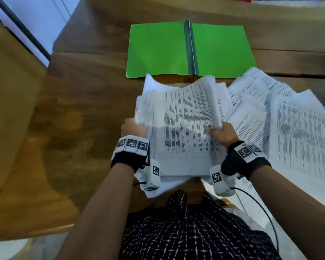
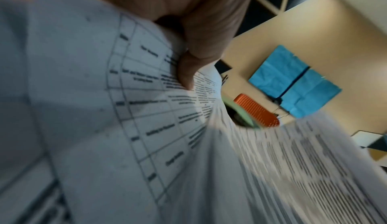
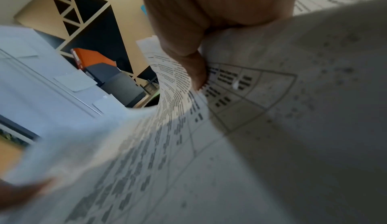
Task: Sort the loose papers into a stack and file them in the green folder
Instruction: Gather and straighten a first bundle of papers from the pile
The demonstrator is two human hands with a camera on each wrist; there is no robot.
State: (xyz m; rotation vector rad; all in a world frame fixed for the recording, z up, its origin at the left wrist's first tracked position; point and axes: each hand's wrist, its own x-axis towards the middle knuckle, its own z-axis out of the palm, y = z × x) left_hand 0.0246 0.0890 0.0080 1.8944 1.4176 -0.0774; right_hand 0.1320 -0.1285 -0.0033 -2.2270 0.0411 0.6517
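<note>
Your left hand (image 1: 132, 128) and right hand (image 1: 221, 134) pinch the paper bundle (image 1: 180, 126) by its side edges, just short of the green folder (image 1: 190, 51); sheets look limp, uneven, slippery; grip mid-edge.

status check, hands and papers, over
Left hand and right hand grip paper stack. Green folder open, empty. Loose sheets remain at right.

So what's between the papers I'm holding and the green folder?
In the head view, only a narrow strip of bare wooden table separates the held papers from the open green folder.
</note>
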